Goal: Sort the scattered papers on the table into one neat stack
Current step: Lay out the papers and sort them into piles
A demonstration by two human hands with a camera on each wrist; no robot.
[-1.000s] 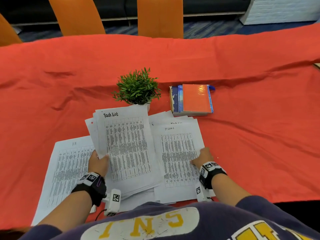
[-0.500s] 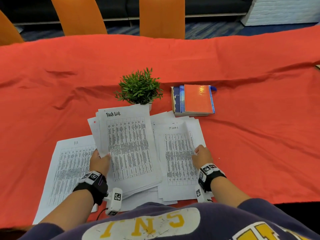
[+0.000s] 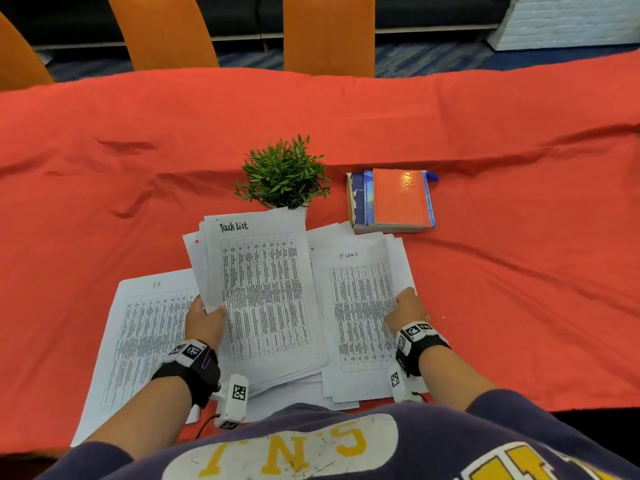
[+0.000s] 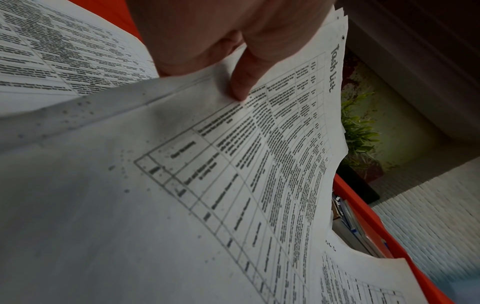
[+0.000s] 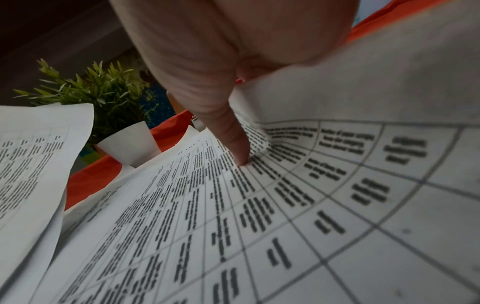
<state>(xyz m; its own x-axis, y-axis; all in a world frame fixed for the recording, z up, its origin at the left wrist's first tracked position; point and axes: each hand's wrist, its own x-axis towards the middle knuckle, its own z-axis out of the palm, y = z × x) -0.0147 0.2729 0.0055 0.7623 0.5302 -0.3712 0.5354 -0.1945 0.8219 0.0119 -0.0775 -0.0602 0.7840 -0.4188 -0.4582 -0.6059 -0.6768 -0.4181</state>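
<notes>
A white bundle of printed sheets headed "Task List" (image 3: 263, 289) is tilted up off the table. My left hand (image 3: 207, 313) pinches its left edge, with the thumb (image 4: 240, 84) on top and the fingers hidden beneath. To its right lies a pile headed "IT Logs" (image 3: 360, 306). My right hand (image 3: 404, 304) holds that pile's right edge. Its thumb (image 5: 237, 148) presses on the printed table and the paper edge (image 5: 350, 98) curls up over the fingers below. A single sheet headed "HR" (image 3: 145, 337) lies flat on the left. More sheets lie under both piles.
A small potted plant (image 3: 284, 178) in a white pot (image 5: 130, 142) stands just behind the Task List bundle. A stack of books (image 3: 391, 200) with an orange cover lies behind the IT Logs pile. The orange tablecloth (image 3: 519, 271) is wrinkled. Orange chairs (image 3: 329, 32) stand at the far side.
My right hand slid from the top of the IT Logs sheet to its right edge and took hold there. The left hand still holds the Task List bundle in about the same place.
</notes>
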